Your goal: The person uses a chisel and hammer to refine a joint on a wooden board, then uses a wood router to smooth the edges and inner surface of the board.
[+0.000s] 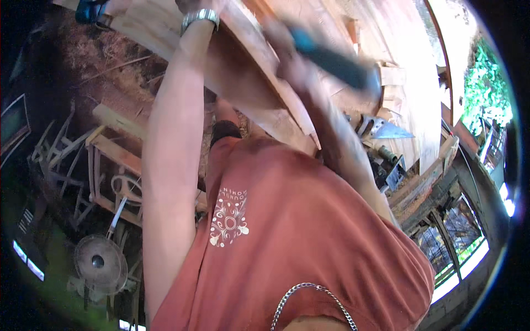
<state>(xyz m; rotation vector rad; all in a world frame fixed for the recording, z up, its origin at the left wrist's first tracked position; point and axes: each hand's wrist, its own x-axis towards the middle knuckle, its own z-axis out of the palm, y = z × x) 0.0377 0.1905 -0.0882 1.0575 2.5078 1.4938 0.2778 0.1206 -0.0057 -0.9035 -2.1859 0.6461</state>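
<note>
Chain (307,285) hangs low; up top, right hand (288,58) grips tool (338,63) by board (243,63) edge, gap above saw (390,130); can't tell hold of left hand (205,5).

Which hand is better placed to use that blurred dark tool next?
Probably the right: the right hand is beside the blurred dark tool, while the left hand, partly cut off, is farther away, across the wooden board.

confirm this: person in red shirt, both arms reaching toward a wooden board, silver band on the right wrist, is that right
One thing is wrong: the head view shows the silver band on the left wrist. The red shirt and both arms reaching toward a wooden board are correct.
</note>
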